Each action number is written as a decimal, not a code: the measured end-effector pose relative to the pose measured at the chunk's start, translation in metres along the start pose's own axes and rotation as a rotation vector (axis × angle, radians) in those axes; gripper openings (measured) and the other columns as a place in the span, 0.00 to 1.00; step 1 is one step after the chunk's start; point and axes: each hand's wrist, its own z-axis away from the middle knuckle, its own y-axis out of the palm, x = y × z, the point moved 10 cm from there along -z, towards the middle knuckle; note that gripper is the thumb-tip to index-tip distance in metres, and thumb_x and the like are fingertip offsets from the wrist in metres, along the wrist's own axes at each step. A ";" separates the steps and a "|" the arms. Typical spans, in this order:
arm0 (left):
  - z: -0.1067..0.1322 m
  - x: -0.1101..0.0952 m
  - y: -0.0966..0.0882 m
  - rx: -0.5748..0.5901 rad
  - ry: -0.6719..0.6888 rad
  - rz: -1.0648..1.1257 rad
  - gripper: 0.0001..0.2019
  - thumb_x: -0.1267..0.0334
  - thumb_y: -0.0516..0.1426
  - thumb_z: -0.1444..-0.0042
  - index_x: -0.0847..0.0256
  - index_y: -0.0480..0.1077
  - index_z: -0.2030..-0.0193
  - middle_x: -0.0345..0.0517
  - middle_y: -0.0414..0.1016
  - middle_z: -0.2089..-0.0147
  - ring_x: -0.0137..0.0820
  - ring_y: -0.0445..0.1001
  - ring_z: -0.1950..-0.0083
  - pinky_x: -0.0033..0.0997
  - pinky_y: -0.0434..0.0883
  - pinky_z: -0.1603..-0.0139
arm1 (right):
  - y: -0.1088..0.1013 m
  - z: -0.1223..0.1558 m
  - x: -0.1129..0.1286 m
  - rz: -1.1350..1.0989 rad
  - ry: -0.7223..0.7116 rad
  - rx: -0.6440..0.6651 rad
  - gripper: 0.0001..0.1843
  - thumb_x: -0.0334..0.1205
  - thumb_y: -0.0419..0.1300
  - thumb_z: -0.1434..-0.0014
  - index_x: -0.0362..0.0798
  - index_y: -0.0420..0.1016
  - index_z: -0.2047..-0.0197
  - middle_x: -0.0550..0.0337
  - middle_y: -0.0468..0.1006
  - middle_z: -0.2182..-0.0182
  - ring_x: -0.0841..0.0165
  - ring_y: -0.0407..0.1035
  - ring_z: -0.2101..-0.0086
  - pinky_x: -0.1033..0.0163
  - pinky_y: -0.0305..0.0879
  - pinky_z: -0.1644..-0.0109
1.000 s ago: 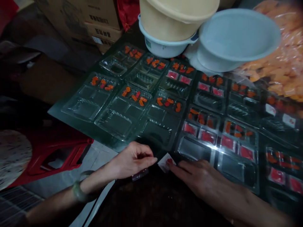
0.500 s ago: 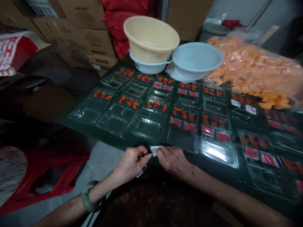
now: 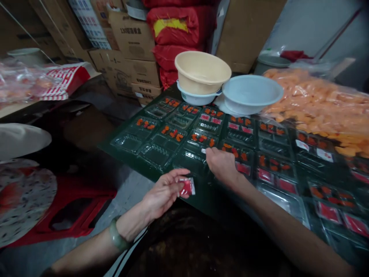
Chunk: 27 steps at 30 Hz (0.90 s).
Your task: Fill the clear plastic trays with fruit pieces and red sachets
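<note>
My left hand [image 3: 164, 191] holds a small red packet [image 3: 187, 187] between thumb and fingers, just off the table's front edge. Over the front row of trays my right hand [image 3: 221, 163] is closed on a small packet, of which only a pale end [image 3: 203, 151] shows. It is above the right side of a clear plastic tray [image 3: 188, 163] with orange and red pieces in its far compartments. The tray to the right holds similar pieces and a red packet [image 3: 243, 168], partly hidden by my right forearm. A green bangle [image 3: 118, 234] circles my left wrist.
Several clear trays stand in rows on the dark green table [image 3: 112, 144]. A cream basin [image 3: 201, 69], a light blue basin [image 3: 252, 92] and a big bag of orange pieces [image 3: 323, 104] occupy the back. At left is a red stool [image 3: 86, 215]; cardboard boxes [image 3: 138, 34] are stacked behind.
My hands have moved apart: the right went forward over the trays, and the left turned so a red packet shows in it. The head view has shifted left and up.
</note>
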 end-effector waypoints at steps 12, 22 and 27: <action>-0.070 -0.079 -0.015 -0.107 0.327 -0.073 0.10 0.78 0.57 0.51 0.71 0.68 0.60 0.47 0.76 0.71 0.24 0.72 0.73 0.24 0.68 0.70 | 0.007 0.001 -0.015 -0.125 0.061 0.084 0.15 0.39 0.46 0.37 0.48 0.72 0.55 0.56 0.73 0.63 0.68 0.70 0.64 0.66 0.54 0.71; -0.074 -0.104 0.028 -0.015 0.630 -1.054 0.05 0.70 0.55 0.48 0.65 0.71 0.66 0.44 0.73 0.68 0.27 0.70 0.70 0.26 0.65 0.68 | 0.018 -0.015 -0.016 -0.176 0.067 0.160 0.15 0.43 0.47 0.37 0.46 0.73 0.61 0.56 0.74 0.63 0.68 0.70 0.65 0.66 0.53 0.71; -0.070 -0.068 0.029 -0.063 0.448 -1.827 0.08 0.62 0.55 0.48 0.63 0.71 0.65 0.51 0.75 0.66 0.39 0.74 0.63 0.33 0.66 0.65 | 0.030 -0.036 -0.005 -0.124 -0.001 0.286 0.14 0.39 0.48 0.40 0.43 0.74 0.63 0.51 0.76 0.64 0.63 0.72 0.65 0.65 0.56 0.69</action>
